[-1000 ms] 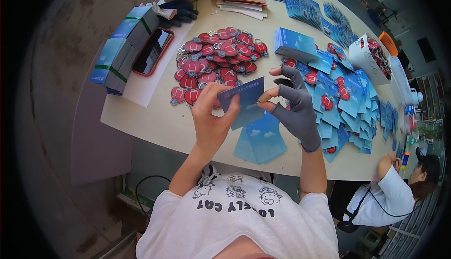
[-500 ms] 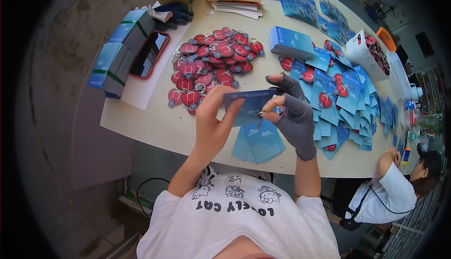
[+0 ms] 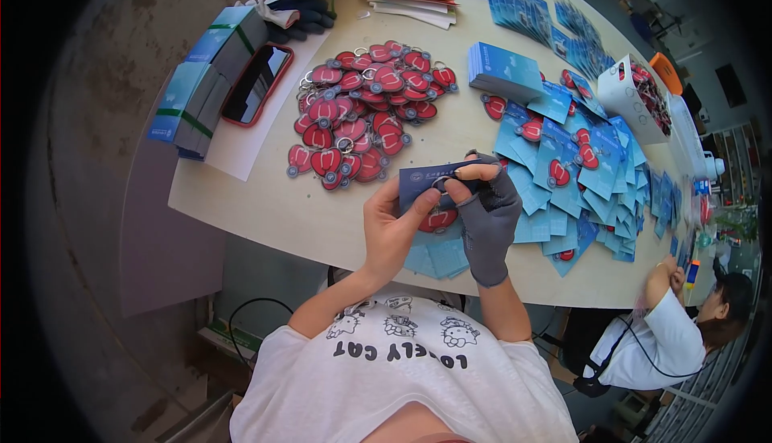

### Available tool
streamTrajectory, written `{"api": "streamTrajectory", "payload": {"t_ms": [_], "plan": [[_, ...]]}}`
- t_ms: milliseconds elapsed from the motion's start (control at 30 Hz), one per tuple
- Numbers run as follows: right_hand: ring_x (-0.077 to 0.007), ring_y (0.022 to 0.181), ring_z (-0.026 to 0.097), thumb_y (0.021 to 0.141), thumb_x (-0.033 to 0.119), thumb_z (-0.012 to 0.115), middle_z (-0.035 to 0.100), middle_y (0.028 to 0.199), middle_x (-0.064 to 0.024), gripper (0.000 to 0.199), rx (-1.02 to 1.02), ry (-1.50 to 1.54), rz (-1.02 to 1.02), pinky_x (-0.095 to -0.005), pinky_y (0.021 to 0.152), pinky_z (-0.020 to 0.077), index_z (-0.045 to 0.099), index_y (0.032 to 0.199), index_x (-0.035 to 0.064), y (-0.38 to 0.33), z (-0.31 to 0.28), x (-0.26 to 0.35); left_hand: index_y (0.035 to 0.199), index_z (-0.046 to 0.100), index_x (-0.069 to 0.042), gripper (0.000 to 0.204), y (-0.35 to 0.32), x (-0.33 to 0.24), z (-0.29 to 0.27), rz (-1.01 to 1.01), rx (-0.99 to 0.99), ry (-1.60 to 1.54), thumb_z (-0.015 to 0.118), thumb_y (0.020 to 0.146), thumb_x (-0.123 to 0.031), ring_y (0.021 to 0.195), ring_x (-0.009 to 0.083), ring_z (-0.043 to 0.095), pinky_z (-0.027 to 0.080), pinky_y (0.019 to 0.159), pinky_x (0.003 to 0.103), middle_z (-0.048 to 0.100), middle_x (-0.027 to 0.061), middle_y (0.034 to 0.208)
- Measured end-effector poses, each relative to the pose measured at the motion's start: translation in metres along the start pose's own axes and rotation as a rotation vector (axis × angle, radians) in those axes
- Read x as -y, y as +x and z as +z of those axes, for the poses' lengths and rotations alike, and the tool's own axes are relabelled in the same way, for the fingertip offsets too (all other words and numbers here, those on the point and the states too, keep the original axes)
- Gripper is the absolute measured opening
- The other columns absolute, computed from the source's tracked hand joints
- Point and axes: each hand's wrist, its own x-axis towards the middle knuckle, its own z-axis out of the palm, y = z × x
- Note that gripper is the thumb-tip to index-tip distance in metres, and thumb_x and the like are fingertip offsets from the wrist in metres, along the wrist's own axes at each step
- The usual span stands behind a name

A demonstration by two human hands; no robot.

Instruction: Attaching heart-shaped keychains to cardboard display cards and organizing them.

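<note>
Both hands meet just above the near edge of the surface (image 3: 265, 218). Left hand (image 3: 392, 230), bare, closes thumb and fingers on the lower left corner of a dark blue card (image 3: 430, 182), holding it flat and tilted toward the face, seemingly so its top edge stays steady. Right hand (image 3: 488, 218), in a grey knit glove with bare fingertips, pinches a small metal ring (image 3: 445, 184) against the card's upper edge; grip closed on ring and card together. Below the grip hangs a red heart-shaped keychain (image 3: 438, 219), glossy, rubbery-looking, partly hidden behind the left thumb. Directly beneath the hands, a few pale blue cards (image 3: 438, 258) overlap at the surface edge. Beyond the grip and to its left, a loose heap of like red keychains (image 3: 358, 109) with metal rings, within easy reach of the left hand. To the right of the grip, a spread of blue cards with red hearts already on them (image 3: 587, 170), fanned and overlapping; a neat stack of blue cards (image 3: 505, 71) beyond those. Far left of the grip, a phone in a red case (image 3: 256, 83) on white paper beside banded card bundles (image 3: 197, 81). Another person in white (image 3: 663, 346) sits at the far right corner.
</note>
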Motion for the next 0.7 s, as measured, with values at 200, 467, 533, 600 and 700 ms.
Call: {"api": "streamTrajectory", "payload": {"t_ms": [200, 467, 533, 600, 700], "plan": [[-0.0095, 0.097, 0.056, 0.086, 0.000, 0.069, 0.060, 0.103, -0.0055, 0.024, 0.034, 0.232, 0.051, -0.0254, 0.091, 0.0438, 0.057, 0.107, 0.0008, -0.003, 0.001, 0.006, 0.111, 0.063, 0.003, 0.023, -0.003, -0.009, -0.001, 0.022, 0.026, -0.016, 0.066, 0.092, -0.011, 0.085, 0.0067, 0.060, 0.050, 0.073, 0.021, 0.067, 0.0043, 0.097], [-0.0083, 0.092, 0.057, 0.087, -0.001, 0.068, 0.060, 0.104, -0.0059, 0.023, -0.006, 0.174, -0.012, -0.0226, 0.085, 0.0464, 0.054, 0.106, 0.0012, -0.007, 0.003, 0.018, 0.108, 0.063, 0.003, 0.019, -0.004, -0.017, 0.002, 0.137, 0.073, 0.117, 0.062, 0.095, -0.010, 0.087, 0.0060, 0.059, 0.056, 0.069, 0.021, 0.063, 0.0040, 0.100], [-0.0084, 0.091, 0.058, 0.086, -0.001, 0.068, 0.059, 0.103, -0.0056, 0.024, -0.019, 0.039, -0.108, -0.0222, 0.082, 0.0476, 0.054, 0.106, 0.0011, -0.007, 0.003, 0.013, 0.108, 0.062, 0.003, 0.019, -0.004, -0.019, 0.006, 0.077, 0.054, 0.078, 0.062, 0.095, -0.010, 0.085, 0.0048, 0.058, 0.054, 0.067, 0.019, 0.062, 0.0030, 0.100], [-0.0085, 0.092, 0.058, 0.086, -0.002, 0.069, 0.059, 0.103, -0.0057, 0.025, -0.024, 0.040, -0.092, -0.0224, 0.082, 0.0478, 0.054, 0.106, 0.0010, -0.009, 0.002, 0.011, 0.109, 0.062, 0.003, 0.019, -0.005, -0.021, 0.007, 0.045, 0.053, 0.033, 0.062, 0.094, -0.010, 0.084, 0.0048, 0.058, 0.053, 0.067, 0.020, 0.062, 0.0030, 0.100], [-0.0090, 0.093, 0.058, 0.086, -0.002, 0.068, 0.058, 0.104, -0.0058, 0.026, -0.019, 0.028, -0.080, -0.0230, 0.083, 0.0480, 0.053, 0.107, 0.0011, -0.012, 0.004, 0.015, 0.111, 0.061, 0.003, 0.021, -0.005, -0.021, 0.003, 0.031, 0.070, 0.004, 0.063, 0.094, -0.010, 0.084, 0.0054, 0.058, 0.051, 0.072, 0.020, 0.062, 0.0029, 0.100]]}}
